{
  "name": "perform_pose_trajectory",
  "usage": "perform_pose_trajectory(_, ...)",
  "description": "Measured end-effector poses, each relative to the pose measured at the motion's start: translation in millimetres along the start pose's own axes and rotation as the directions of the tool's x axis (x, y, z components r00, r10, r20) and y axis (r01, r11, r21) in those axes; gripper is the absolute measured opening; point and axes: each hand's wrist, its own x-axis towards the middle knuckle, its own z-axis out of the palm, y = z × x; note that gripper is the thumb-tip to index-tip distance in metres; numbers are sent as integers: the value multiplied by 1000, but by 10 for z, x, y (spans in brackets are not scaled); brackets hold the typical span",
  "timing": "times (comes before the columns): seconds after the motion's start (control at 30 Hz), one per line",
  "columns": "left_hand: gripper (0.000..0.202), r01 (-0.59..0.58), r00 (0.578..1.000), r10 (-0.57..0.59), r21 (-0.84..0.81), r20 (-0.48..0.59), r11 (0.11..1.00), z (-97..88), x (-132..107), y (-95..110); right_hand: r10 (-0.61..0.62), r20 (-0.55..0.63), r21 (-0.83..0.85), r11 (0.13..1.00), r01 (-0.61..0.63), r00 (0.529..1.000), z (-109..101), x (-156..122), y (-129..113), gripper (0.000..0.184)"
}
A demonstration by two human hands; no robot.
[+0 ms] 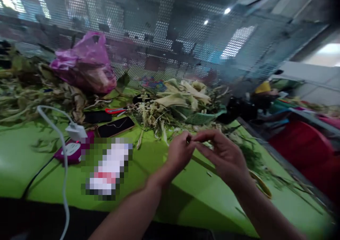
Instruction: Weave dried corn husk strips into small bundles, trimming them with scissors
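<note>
Over the middle of the surface [148, 149], the left hand [182, 149] and right hand [228, 155] meet at the fingers, with a heap of leaves [183, 101] behind them. A loop [261, 185] lies just right of the right wrist. Well left of the hands stands a power block [71, 151], an adapter [76, 130] plugged into its top. A blurred item [110, 169] lies between block and left forearm; behind that item sits a phone [116, 126]. Farther back at left is a bag [87, 64], before the mesh [148, 27].
</note>
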Motion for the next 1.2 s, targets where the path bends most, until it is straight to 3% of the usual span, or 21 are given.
perform_pose_trajectory(0.07, 12, -54, 998, 54, -8, -14, 999, 30, 3, -11, 99, -113, -60, 993, -106, 989, -214, -108, 229, 16)
perform_pose_trajectory(0.23, 14, -82, 960, 69, 38, 271, 996, 79, -61, -21, 257, -168, -149, 948, -282, 952, -601, -469, 702, 23)
perform_pose_trajectory(0.3, 16, -94, 948, 51, 123, 313, 988, 66, -104, 5, 285, -198, -209, 922, -325, 938, -716, -613, 819, 25)
perform_pose_trajectory(0.4, 18, -109, 944, -13, 349, 329, 931, 15, -151, 49, 299, -134, -297, 898, -326, 945, -829, -751, 881, 24)
perform_pose_trajectory(0.47, 18, -172, 955, 14, 512, 298, 841, -20, -170, 68, 276, -36, -389, 881, -267, 961, -844, -776, 858, 23)
perform_pose_trajectory(0.57, 20, -232, 941, 30, 581, 336, 780, -53, -188, 82, 237, 99, -512, 845, -155, 966, -791, -748, 802, 24)
perform_pose_trajectory(0.67, 23, -253, 934, 31, 599, 355, 759, -68, -191, 89, 273, 99, -547, 819, -177, 957, -730, -701, 808, 17)
perform_pose_trajectory(0.73, 24, -249, 936, 20, 617, 352, 747, -76, -186, 93, 333, 42, -461, 843, -277, 942, -727, -664, 854, 16)
perform_pose_trajectory(0.83, 24, -238, 936, 12, 609, 352, 756, -88, -172, 94, 420, -66, -117, 898, -425, 905, -774, -577, 925, 17)
perform_pose_trajectory(0.93, 23, -232, 952, 61, 576, 301, 784, -75, -150, 91, 506, -88, 275, 840, -467, 858, -821, -444, 930, 18)
perform_pose_trajectory(1.0, 26, -233, 962, 112, 531, 250, 815, -48, -137, 93, 531, -51, 439, 773, -459, 846, -817, -347, 900, 17)
perform_pose_trajectory(1.1, 26, -226, 963, 141, 409, 228, 884, -29, -122, 111, 508, 12, 546, 718, -432, 861, -758, -217, 854, 14)
perform_pose_trajectory(1.2, 23, -192, 975, 128, 404, 179, 894, -136, -87, 130, 454, 68, 506, 751, -423, 888, -693, -116, 859, 16)
